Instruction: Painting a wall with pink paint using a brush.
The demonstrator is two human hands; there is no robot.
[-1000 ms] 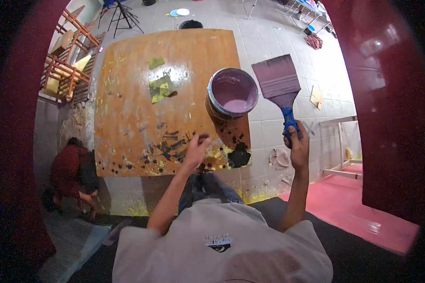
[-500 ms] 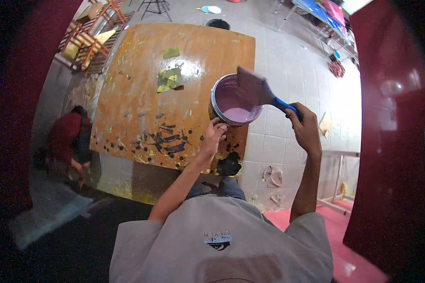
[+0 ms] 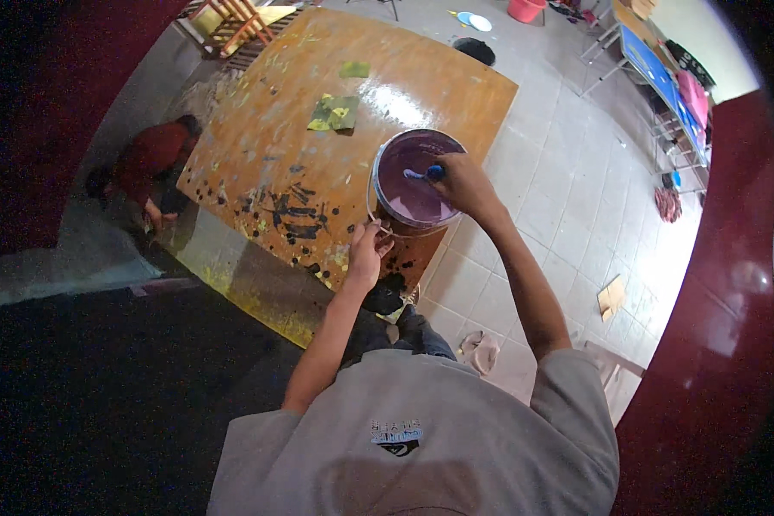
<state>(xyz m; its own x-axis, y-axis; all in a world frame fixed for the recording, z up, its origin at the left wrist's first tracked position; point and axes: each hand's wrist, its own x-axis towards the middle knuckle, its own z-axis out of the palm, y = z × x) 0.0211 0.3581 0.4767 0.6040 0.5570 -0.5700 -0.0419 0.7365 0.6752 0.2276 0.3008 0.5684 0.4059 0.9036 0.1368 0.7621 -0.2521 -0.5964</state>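
My left hand point(image 3: 368, 251) is closed at the near side of a round paint bucket point(image 3: 375, 179), its fingers on the wire handle by the rim. Purple-pink paint point(image 3: 396, 191) lies inside the bucket. Over the bucket's right side, my right hand point(image 3: 464, 182) grips a paintbrush point(image 3: 437, 172) by its blue handle. The brush points down into the bucket, and its bristles are hidden from view. Behind and beneath the bucket spreads a paint-stained wooden tabletop point(image 3: 275, 120); whether the bucket rests on it I cannot tell.
Green-yellow patches point(image 3: 334, 113) and black stains mark the tabletop. At left, a person in red point(image 3: 150, 159) crouches low. Beyond the table stand a black bucket point(image 3: 475, 52) and a pink tub point(image 3: 525, 9). A blue table point(image 3: 654, 73) is at far right; a cloth point(image 3: 480, 351) lies near my feet.
The paintbrush has gone from above the bucket's right rim down into it, with my right hand moving left over the bucket. My view has turned, shifting the room.
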